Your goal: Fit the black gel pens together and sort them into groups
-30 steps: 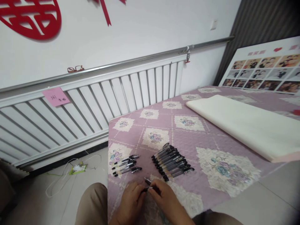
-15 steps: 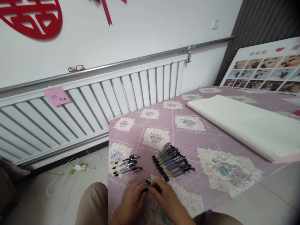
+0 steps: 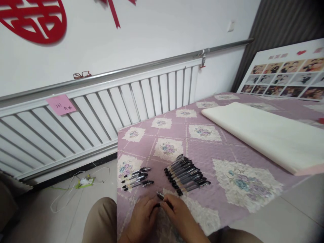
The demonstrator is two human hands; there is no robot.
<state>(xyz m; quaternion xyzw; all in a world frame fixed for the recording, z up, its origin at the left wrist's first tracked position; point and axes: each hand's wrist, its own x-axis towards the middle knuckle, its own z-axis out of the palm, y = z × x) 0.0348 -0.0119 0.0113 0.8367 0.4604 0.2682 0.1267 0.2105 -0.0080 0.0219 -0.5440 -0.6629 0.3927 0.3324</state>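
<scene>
My left hand and my right hand meet low over the near part of the table, fingers closed. Between their fingertips is a pen. Its silvery end sticks out above my right fingers, and a dark part shows at my left fingertips; the rest is hidden by the hands. Just beyond my left hand lies a small group of pens with clear barrels and dark ends. Past my right hand, a larger row of black-capped pens lies side by side, slanting on the cloth.
A purple flowered tablecloth covers the table. On its right side lies a folded cream sheet, with a photo board behind. Along the wall runs a white radiator. A power strip with cables is on the floor.
My hands stay together around the pen, with only a very slight shift of the fingers. Both groups of pens lie as before.
</scene>
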